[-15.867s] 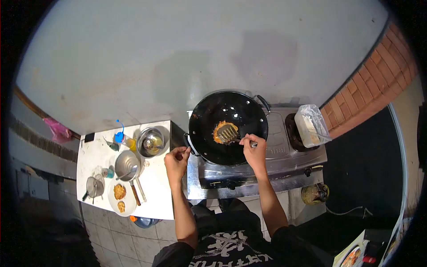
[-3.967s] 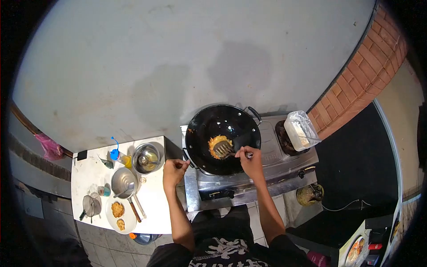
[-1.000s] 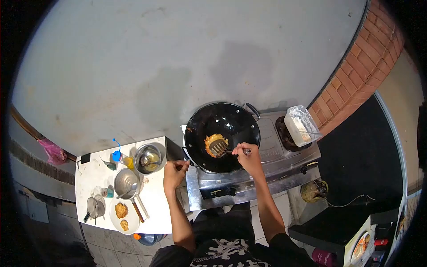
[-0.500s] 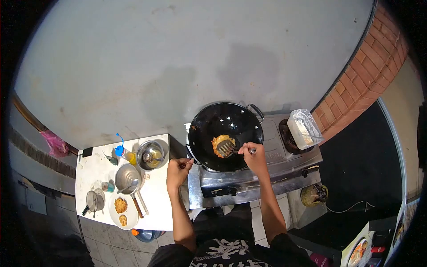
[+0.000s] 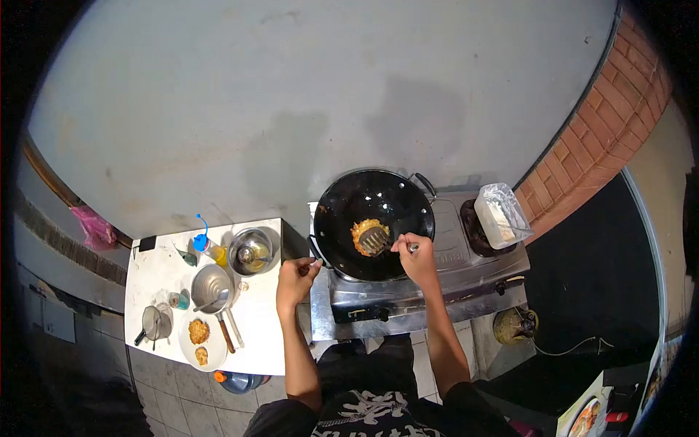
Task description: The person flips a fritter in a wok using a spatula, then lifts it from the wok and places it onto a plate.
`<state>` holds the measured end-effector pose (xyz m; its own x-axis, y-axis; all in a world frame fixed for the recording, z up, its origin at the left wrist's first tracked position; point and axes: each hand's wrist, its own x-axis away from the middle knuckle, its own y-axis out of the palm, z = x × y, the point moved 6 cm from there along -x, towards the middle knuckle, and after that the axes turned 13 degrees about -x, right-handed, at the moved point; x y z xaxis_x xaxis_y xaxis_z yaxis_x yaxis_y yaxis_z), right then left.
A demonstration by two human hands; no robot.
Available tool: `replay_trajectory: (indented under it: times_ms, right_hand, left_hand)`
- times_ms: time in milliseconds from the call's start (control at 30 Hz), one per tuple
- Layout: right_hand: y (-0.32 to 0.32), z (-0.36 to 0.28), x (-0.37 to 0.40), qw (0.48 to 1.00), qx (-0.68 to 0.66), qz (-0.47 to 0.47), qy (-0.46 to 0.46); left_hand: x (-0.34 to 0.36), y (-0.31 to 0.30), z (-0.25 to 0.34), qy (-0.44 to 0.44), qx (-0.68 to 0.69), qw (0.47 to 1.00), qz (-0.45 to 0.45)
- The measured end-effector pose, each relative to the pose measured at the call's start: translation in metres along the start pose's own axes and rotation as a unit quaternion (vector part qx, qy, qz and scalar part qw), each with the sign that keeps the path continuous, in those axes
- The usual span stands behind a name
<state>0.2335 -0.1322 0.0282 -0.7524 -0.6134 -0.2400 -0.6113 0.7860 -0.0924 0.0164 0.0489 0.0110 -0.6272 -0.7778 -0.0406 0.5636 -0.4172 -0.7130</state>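
Note:
A black wok sits on the left burner of the stove. Inside it lies a golden-brown fritter, partly covered by the slotted head of a spatula. My right hand is closed around the spatula's handle, above the wok's right front rim. At the wok's left side, my left hand is closed, with thumb and fingertips pinched at the lower end of the wok's side handle.
A plastic tub stands on the right burner. The white table at left holds a plate with two fritters, a saucepan, a metal bowl, an oil bottle and a strainer. A wall rises behind the stove.
The whole view has shifted slightly to the right. Both hands keep their places at the wok, and the spatula still rests over the fritter with little visible movement.

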Motion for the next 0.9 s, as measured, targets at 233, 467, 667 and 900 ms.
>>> replay_trajectory:
  times_ms: [233, 467, 667, 900]
  right_hand:
    - [-0.025, -0.02, -0.01, 0.998, -0.014, 0.058, -0.016]
    - [-0.019, -0.014, -0.009, 0.998, -0.008, 0.06, -0.017]
    - [0.004, 0.003, 0.01, 0.996, 0.01, 0.082, 0.023]
    - [0.005, 0.003, 0.007, 0.999, 0.004, 0.047, 0.003]
  left_hand:
    - [-0.002, 0.003, -0.005, -0.002, 0.03, 1.0, -0.005]
    - [-0.002, -0.003, 0.001, -0.005, 0.008, 1.0, -0.018]
    - [-0.003, 0.002, -0.004, 0.005, 0.033, 0.999, 0.013]
    - [-0.006, 0.0, -0.002, 0.016, 0.021, 1.0, 0.013]
